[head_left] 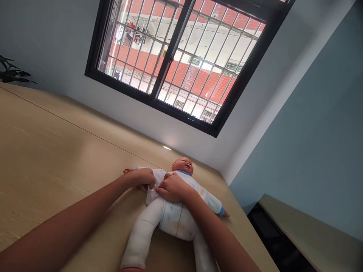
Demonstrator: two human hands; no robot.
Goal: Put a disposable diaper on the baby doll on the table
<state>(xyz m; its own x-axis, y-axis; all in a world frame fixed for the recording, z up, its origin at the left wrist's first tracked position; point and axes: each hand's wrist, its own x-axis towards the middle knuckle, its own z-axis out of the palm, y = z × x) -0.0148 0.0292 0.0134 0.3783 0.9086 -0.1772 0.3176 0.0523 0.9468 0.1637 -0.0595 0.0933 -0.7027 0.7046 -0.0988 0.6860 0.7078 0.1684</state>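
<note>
While a baby doll (174,223) lies on its back on a light wood surface (56,151), two bare hands hold its clothes at the tummy. The doll is low in the middle of the frame, with its head (183,168) pointing up and away and its legs pointing down to the bottom edge. It wears a white top (204,192) with blue edges and puffy white pants (141,236) with faint blue and orange marks. The left hand (138,178) comes in from the lower left. Its fingers (144,185) are curled closed on a loose flap (151,195) of the white top, right beside the doll's arm. The right hand (173,189) comes in from the lower right and lies across the doll's chest, and its fingers (163,192) pinch the same cloth near the middle. The two hands are almost touching. Up at the top of the frame is a big black window (176,64) with metal bars, and a red and white building shows through it. A dark green plant (11,71) sits at the upper left, a blue wall (297,113) runs down the right side, and a pale shelf (300,230) sits at the lower right.
</note>
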